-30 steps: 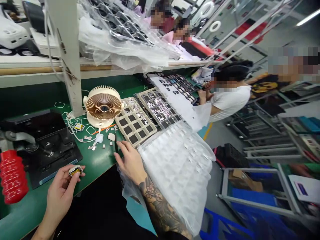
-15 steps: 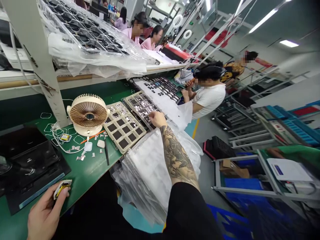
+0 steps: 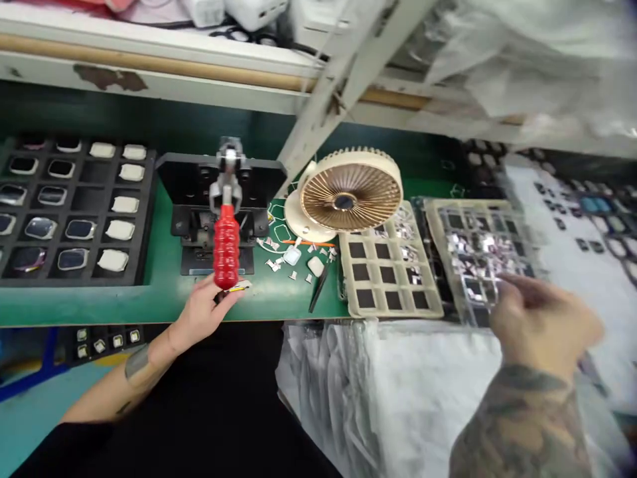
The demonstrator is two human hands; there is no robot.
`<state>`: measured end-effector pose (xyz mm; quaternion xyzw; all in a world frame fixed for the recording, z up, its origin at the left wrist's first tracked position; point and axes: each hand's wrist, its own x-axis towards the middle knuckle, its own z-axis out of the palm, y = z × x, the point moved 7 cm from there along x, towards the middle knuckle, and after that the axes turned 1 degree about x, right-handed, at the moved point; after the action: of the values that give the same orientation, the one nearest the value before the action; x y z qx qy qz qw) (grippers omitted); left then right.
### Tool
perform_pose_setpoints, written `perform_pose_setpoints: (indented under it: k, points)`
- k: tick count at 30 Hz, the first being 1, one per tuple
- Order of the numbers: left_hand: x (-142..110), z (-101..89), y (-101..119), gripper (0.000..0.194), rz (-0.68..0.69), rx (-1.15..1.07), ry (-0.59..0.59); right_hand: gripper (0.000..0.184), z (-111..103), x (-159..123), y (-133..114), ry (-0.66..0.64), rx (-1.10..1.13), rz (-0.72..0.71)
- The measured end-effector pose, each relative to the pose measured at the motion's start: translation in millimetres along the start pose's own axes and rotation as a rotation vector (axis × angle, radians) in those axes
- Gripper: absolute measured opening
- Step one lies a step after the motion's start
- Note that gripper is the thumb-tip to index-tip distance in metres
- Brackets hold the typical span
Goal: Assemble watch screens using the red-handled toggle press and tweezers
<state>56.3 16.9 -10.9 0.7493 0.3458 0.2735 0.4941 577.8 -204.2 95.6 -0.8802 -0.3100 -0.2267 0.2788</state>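
My left hand (image 3: 204, 309) is at the front edge of the green bench, closed around a small pale watch case (image 3: 241, 286) with a yellow strip showing. Right above it stands the red ribbed handle (image 3: 226, 249) of a black toggle press (image 3: 219, 229), which partly covers the fingers. My right hand (image 3: 545, 318) hovers at the near right corner of a divided plastic tray (image 3: 440, 212) of small silvery parts (image 3: 490, 249). Motion smears that hand, and I cannot make out whether its fingers hold anything.
A black foam tray (image 3: 99, 192) of watch bodies lies at left. A cream fan (image 3: 351, 189) stands mid-bench, near loose connectors (image 3: 273, 264), a white case (image 3: 315, 266) and black tweezers (image 3: 318, 289). Another compartment tray (image 3: 393, 292) is beside them. Plastic bags (image 3: 398, 392) hang below the edge.
My view has swung left and down, bringing the press and foam tray into sight. My left hand still holds the watch case, now by the press. My right hand remains by the parts tray, now blurred.
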Motion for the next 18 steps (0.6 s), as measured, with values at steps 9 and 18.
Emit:
perform_pose_setpoints:
  k: [9, 18]
  points:
    - [-5, -1.8, -8, 0.025, 0.016, -0.046, -0.019, 0.026, -31, -100, -132, -0.095, 0.21, -0.178]
    - [-15, -5.6, -40, 0.042, -0.08, 0.123, 0.038, 0.033, 5, 0, 50, -0.194, -0.104, 0.28]
